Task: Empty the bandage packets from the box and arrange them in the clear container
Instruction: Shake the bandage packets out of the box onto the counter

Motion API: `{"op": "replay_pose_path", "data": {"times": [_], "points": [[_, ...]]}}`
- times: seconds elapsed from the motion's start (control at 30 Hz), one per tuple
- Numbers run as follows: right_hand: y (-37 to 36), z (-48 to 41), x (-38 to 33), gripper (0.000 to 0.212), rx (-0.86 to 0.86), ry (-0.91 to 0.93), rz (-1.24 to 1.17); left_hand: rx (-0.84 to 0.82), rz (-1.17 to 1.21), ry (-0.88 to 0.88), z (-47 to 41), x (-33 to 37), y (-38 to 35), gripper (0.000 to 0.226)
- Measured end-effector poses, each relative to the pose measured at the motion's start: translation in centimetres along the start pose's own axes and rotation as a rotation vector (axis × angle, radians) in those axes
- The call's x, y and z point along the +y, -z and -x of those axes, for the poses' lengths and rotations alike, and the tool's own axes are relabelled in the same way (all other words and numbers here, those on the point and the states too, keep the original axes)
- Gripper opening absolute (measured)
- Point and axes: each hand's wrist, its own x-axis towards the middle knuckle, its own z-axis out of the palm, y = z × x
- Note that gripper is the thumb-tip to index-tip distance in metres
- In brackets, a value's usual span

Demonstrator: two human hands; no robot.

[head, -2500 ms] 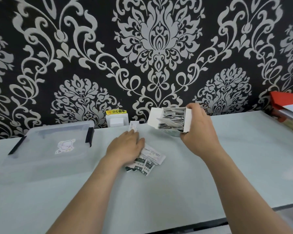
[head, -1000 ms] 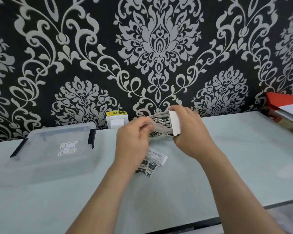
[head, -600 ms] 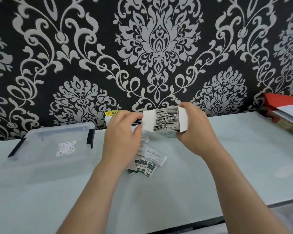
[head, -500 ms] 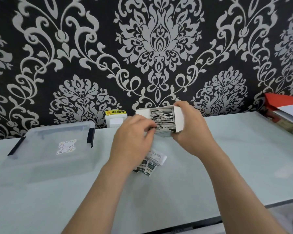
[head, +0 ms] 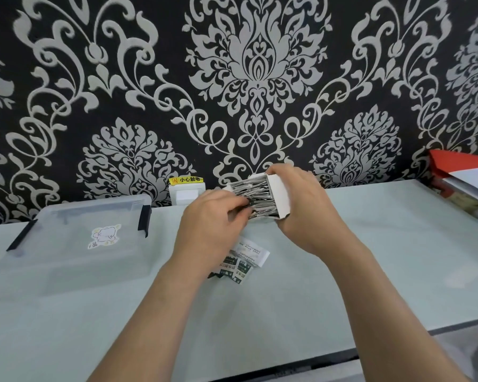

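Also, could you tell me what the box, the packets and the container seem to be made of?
Box: thin white card, matte, with crisp folded edges.
Packets: probably printed paper or foil wrappers, since they lie flat and thin.
Container: likely frosted translucent plastic; the table shows faintly through it.
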Motion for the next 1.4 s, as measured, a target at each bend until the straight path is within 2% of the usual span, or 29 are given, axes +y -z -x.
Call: {"op": "replay_pose_path", "data": {"times": [0.1, 0.2, 0.37, 0.5, 0.57, 0.63, 0.67, 0.73, 0.8, 0.9, 0.93, 0.97, 1.03, 1.1, 1.17, 1.23, 1.3, 1.37, 1.4], "points": [[0.2, 0.1, -0.3, 0.069, -0.017, -0.006, -0.017, -0.061, -0.098, -0.035, 0.1, 0.1, -0.1, 0.015], [0.5, 0.1, -0.3, 0.069, -0.042, -0.025, -0.054, 0.004, -0.062, -0.029, 0.1, 0.5, 0.0, 0.012], [0.8, 0.3, 1.2, 0.073, -0.002, -0.142, -0.05, 0.155, 0.254, 0.221, -0.4, 1.0, 1.5, 0.016], [1.0, 0.7, 2.5, 0.069, 0.033, -0.21, -0.002, 0.289, 0.385, 0.426, -0.9, 0.2, 2.4, 0.029], [1.5, 0.9, 2.7, 0.07, 0.059, -0.238, 0.011, 0.176, 0.364, 0.545, -0.9, -0.8, 2.1, 0.024], [1.8, 1.0, 2.8, 0.071, 0.104, -0.256, 0.017, -0.034, 0.263, 0.607, -0.6, -1.6, 1.3, 0.018], [1.8, 1.1, 2.8, 0.072, 0.122, -0.267, 0.014, -0.146, 0.161, 0.599, -0.3, -1.6, 0.9, 0.022], [1.6, 1.2, 2.4, 0.073, 0.154, -0.284, -0.02, -0.312, -0.07, 0.537, 0.1, -1.4, 0.1, 0.044], [1.2, 1.3, 1.7, 0.073, 0.18, -0.285, -0.1, -0.231, -0.13, 0.449, 0.1, -0.7, 0.1, 0.053], [1.0, 1.5, 0.2, 0.075, 0.199, -0.294, -0.282, 0.101, 0.184, 0.333, -0.5, 0.5, 1.3, 0.037], [0.9, 1.5, -0.3, 0.074, 0.196, -0.311, -0.347, 0.167, 0.295, 0.292, -0.7, 0.8, 1.8, 0.032], [0.8, 1.5, -0.9, 0.073, 0.191, -0.334, -0.417, 0.184, 0.37, 0.247, -0.9, 1.2, 2.1, 0.028], [0.5, 1.5, -2.1, 0.072, 0.187, -0.39, -0.579, 0.107, 0.398, 0.15, -0.9, 1.9, 2.3, 0.02], [0.4, 1.5, -3.0, 0.065, 0.166, -0.473, -0.843, -0.023, 0.285, 0.085, -0.8, 1.9, 1.8, 0.011], [0.4, 1.5, -3.4, 0.056, 0.107, -0.554, -1.179, -0.043, 0.198, 0.069, -0.8, 1.8, 1.5, 0.007], [0.5, 1.4, -3.2, 0.051, 0.07, -0.606, -1.415, 0.042, 0.167, 0.064, -1.1, 2.0, 1.8, 0.026], [0.8, 1.5, -2.9, 0.05, 0.07, -0.616, -1.563, 0.045, 0.144, 0.095, -1.4, 2.0, 2.3, 0.063], [0.9, 1.6, -2.9, 0.052, 0.056, -0.597, -1.536, -0.113, 0.13, 0.168, -1.4, 1.5, 2.6, 0.095], [0.8, 1.6, -3.0, 0.053, 0.053, -0.58, -1.422, -0.212, 0.111, 0.198, -1.3, 1.3, 2.5, 0.101]]}}
